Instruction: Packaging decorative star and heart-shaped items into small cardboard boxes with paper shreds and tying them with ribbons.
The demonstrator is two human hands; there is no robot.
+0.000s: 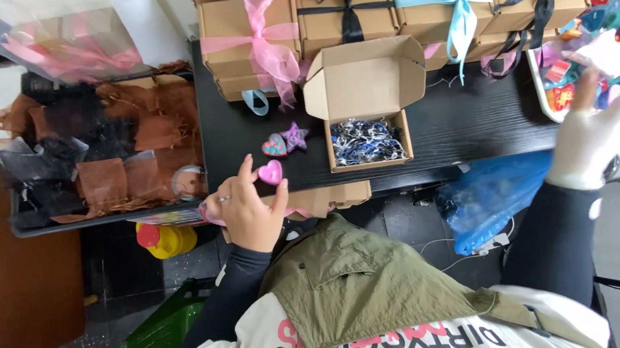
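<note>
My left hand is at the near edge of the black table and pinches a small pink heart piece between thumb and forefinger; a pink ribbon shows under the palm. Just beyond it lie a teal-and-pink heart and a purple star. My right hand, blurred, reaches into the white tray of colourful small pieces at the right, its fingers around a pale pink piece. An open cardboard box holding blue and silver trinkets stands between my hands.
Kraft gift boxes tied with pink, black and blue ribbons are stacked at the back. A dark tray of brown and black fabric pouches sits at the left. Below the table are a blue plastic bag, a yellow bottle and a green basket.
</note>
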